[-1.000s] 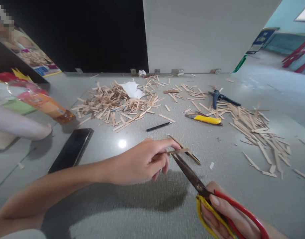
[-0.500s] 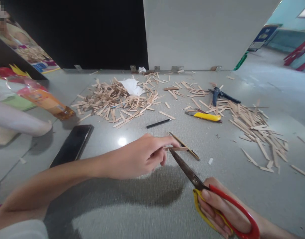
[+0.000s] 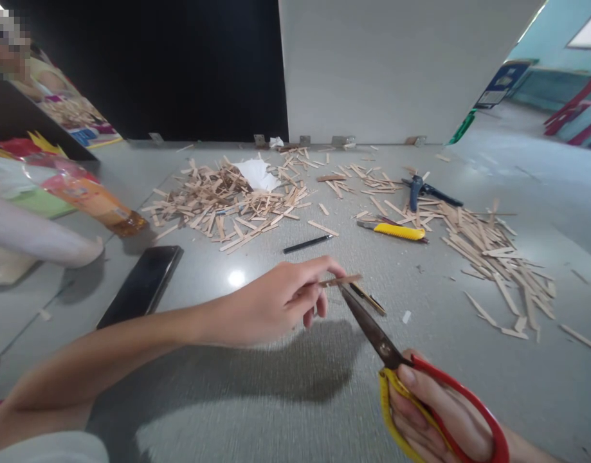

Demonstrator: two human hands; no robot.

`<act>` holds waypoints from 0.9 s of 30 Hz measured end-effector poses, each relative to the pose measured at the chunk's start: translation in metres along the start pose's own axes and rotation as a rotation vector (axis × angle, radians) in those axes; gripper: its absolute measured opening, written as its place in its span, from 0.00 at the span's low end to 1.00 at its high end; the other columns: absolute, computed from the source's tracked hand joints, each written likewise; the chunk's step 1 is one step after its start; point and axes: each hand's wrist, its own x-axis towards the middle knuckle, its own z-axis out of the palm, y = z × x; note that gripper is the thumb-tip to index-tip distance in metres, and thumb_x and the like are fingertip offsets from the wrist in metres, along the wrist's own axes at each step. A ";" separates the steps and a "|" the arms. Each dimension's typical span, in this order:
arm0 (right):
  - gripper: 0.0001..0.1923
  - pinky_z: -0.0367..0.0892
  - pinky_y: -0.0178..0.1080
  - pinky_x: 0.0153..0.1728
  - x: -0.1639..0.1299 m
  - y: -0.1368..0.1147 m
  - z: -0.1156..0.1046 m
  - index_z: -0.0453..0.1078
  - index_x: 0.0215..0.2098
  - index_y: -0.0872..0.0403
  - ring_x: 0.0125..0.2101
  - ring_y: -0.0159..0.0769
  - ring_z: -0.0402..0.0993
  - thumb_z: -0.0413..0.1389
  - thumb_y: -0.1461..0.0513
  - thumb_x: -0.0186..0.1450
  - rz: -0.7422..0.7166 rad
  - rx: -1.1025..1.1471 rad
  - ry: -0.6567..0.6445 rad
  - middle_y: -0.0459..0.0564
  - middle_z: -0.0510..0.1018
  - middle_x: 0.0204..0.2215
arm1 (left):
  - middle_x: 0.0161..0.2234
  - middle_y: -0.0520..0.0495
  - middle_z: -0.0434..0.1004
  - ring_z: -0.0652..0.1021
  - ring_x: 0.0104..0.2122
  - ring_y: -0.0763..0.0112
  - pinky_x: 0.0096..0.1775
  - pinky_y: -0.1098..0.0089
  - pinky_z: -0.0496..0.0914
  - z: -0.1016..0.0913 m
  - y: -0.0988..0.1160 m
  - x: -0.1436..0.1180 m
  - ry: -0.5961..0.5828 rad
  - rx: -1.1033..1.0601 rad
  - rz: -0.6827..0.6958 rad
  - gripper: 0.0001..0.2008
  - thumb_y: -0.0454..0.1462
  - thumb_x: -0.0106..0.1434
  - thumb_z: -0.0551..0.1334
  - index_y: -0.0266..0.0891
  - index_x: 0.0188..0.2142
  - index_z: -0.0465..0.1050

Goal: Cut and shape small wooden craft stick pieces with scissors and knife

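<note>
Wooden strip point(image 3: 352, 280): pinched at its near end in the left hand point(image 3: 266, 299), above the grey surface point(image 3: 256, 399); its free end sticks out to the right, past the fingertips.
Left fingers: clamped on the strip, index finger stretched along the top, thumb side below.
Right fingers: wrapped through the red and yellow handles of the scissors point(image 3: 384, 347); the right hand point(image 3: 449, 405) sits low and to the right.
Scissor blades: pointing up and to the left, their tips just below the strip and right of the left fingers; I cannot tell whether metal touches wood. They look nearly together.
Crossing: the strip's long axis runs roughly side to side, the blades' axis slants up to it from the lower right. The left hand is the nearer to the wood; the right reaches it only through the blades.
Gold-coloured tool point(image 3: 370, 301): on the surface just beyond the tips, partly behind the strip in this view.
Far side: black pen point(image 3: 308, 244), yellow cutter point(image 3: 399, 230), then the stick pile point(image 3: 218, 206) up towards the panels' foot.
Room: grey surface between the scissors and the loose sticks point(image 3: 517, 276) on the right, and below both hands; the phone point(image 3: 141, 286) lies beside the left forearm.
</note>
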 end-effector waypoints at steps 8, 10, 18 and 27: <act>0.38 0.53 0.30 0.11 -0.003 0.000 -0.003 0.58 0.23 0.48 0.09 0.23 0.46 0.57 0.26 0.62 -0.043 0.025 0.064 0.36 0.58 0.12 | 0.37 0.49 0.83 0.80 0.29 0.69 0.28 0.73 0.70 0.009 0.003 0.001 0.014 -0.211 -0.093 0.06 0.42 0.82 0.50 0.47 0.54 0.56; 0.36 0.55 0.31 0.16 -0.010 -0.003 -0.001 0.61 0.28 0.48 0.12 0.24 0.48 0.59 0.27 0.62 -0.013 -0.028 0.095 0.36 0.61 0.16 | 0.38 0.48 0.84 0.79 0.27 0.71 0.29 0.72 0.69 0.012 0.004 0.001 -0.007 -0.200 -0.105 0.04 0.41 0.82 0.49 0.46 0.52 0.55; 0.40 0.59 0.33 0.20 -0.010 -0.014 0.003 0.63 0.26 0.49 0.15 0.26 0.56 0.55 0.22 0.59 0.054 -0.181 0.022 0.39 0.62 0.17 | 0.45 0.45 0.86 0.72 0.22 0.77 0.31 0.71 0.69 0.017 0.002 -0.001 -0.017 -0.157 -0.046 0.11 0.42 0.84 0.48 0.45 0.60 0.55; 0.38 0.52 0.28 0.13 -0.007 -0.002 -0.004 0.59 0.27 0.49 0.12 0.22 0.55 0.52 0.26 0.66 -0.004 -0.240 0.001 0.36 0.61 0.17 | 0.31 0.51 0.81 0.71 0.23 0.73 0.27 0.73 0.68 0.023 -0.001 -0.001 -0.051 -0.102 -0.007 0.09 0.43 0.84 0.47 0.44 0.57 0.53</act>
